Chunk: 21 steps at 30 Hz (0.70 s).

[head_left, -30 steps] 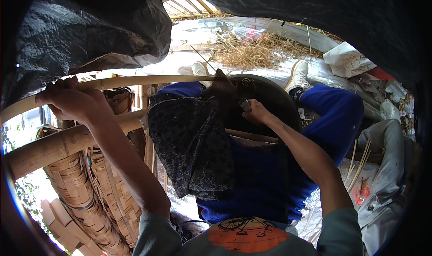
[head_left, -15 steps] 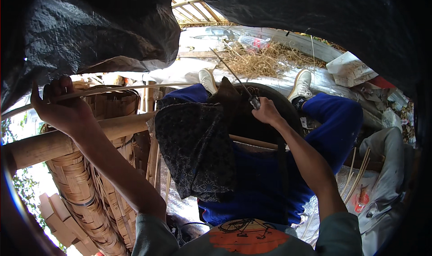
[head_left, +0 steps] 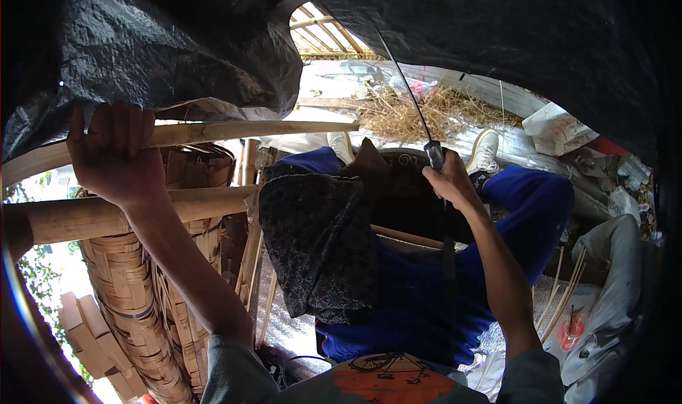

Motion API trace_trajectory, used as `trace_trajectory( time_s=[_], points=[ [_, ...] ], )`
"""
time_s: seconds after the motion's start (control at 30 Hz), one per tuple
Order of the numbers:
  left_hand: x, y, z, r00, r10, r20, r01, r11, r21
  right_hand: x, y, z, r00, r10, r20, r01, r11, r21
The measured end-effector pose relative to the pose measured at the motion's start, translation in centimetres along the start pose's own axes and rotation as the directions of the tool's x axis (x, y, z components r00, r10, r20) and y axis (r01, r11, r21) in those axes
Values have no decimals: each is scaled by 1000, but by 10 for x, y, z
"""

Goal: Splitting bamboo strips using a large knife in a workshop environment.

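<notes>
My left hand is closed round a pale split bamboo strip, whose free end reaches right, over the patterned cloth. In my right hand I grip the dark handle of a long knife; its blade, seen as a thin line, points up and away, apart from the strip. The dark patterned cloth lies over my left thigh. Between my legs is a dark round container, its inside in deep shadow. A brown pointed piece stands at the cloth's far edge.
A thick bamboo pole crosses at left, above tall woven bamboo baskets. Black plastic sheeting hangs overhead. Dry shavings lie beyond my feet. Thin strips, a red-marked cup and a grey sheet are at right.
The knife has swung more upright, and my right hand has moved slightly right. The bamboo strip has turned to show its broader face, and my left hand now wraps over it.
</notes>
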<state>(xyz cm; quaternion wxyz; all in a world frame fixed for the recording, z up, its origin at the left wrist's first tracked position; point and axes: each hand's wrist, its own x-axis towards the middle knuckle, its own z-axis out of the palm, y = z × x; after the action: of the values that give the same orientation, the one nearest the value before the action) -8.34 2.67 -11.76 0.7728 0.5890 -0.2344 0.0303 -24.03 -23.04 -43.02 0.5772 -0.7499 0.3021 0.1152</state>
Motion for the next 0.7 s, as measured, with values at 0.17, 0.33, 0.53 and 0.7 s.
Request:
trace_trajectory(
  time_s=[0.17,0.33,0.53,0.7],
  points=[
    [-10,-21,27,992,-96,-78,91,994,-64,-8,-2,7,992,-128,21,128,992,-21],
    [-13,-34,26,985,-145,97,150,987,-48,-43,-43,7,963,-160,215,132,981,138],
    [-2,-4,42,999,52,-12,-50,991,127,-59,-44,17,911,-341,232,280,925,257],
    [29,27,45,922,387,-15,-342,831,439,-89,-66,4,896,-367,249,303,917,258]
  ],
)
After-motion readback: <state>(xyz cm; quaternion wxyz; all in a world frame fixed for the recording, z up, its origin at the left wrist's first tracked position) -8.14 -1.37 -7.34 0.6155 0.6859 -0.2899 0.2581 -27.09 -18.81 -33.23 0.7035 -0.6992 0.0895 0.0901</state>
